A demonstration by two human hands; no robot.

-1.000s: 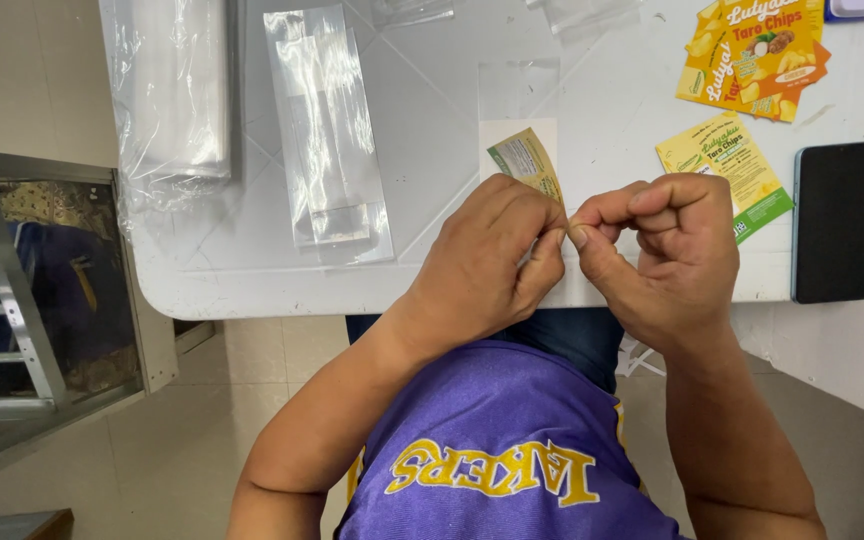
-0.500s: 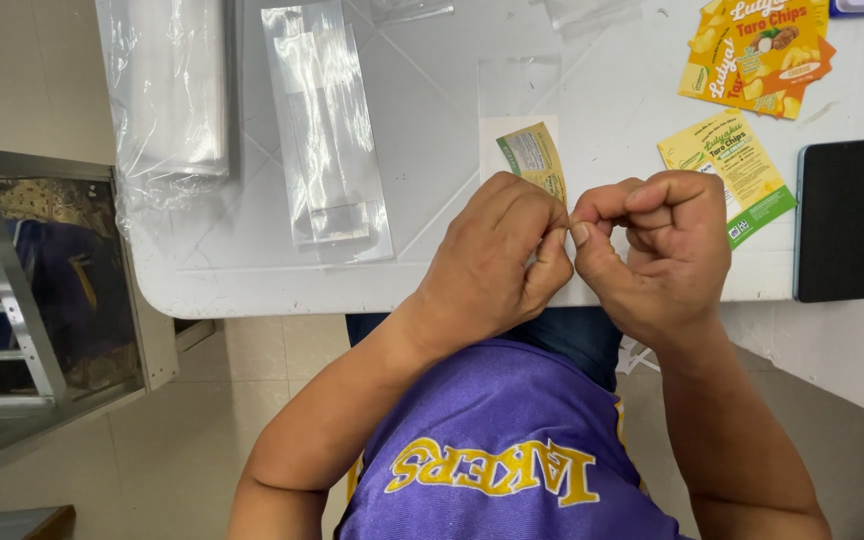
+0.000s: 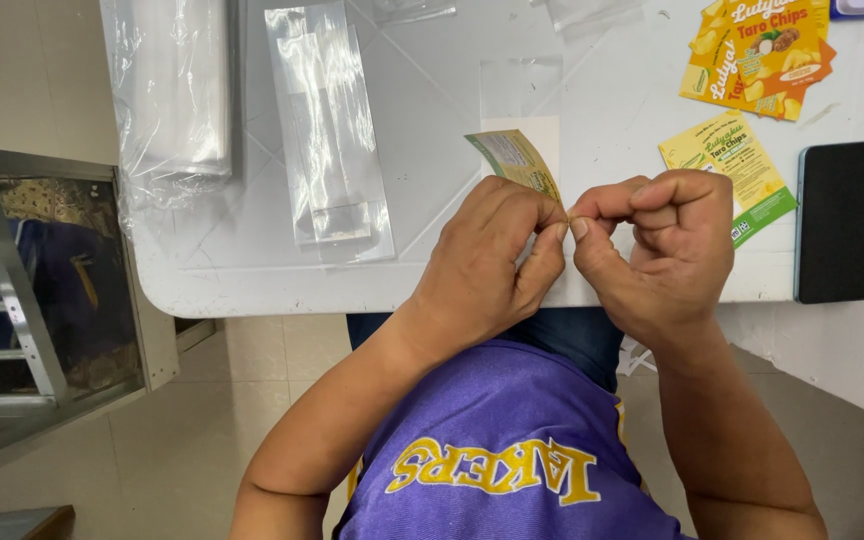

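- We see the left hand curled, its thumb and forefinger pinched tight on the lower corner of a small label.
- The right hand is fisted beside it, thumb and forefinger pressed together at the same corner, fingertips of both hands touching.
- The label, green and yellow, rises tilted from the pinch, above the near edge of the white surface.
- Just right of the right hand lies a yellow card, and beside that a black phone.
- More orange and yellow cards lie at the far right.
- Left of the hands lie a clear plastic bag and, further left, a stack of clear bags.
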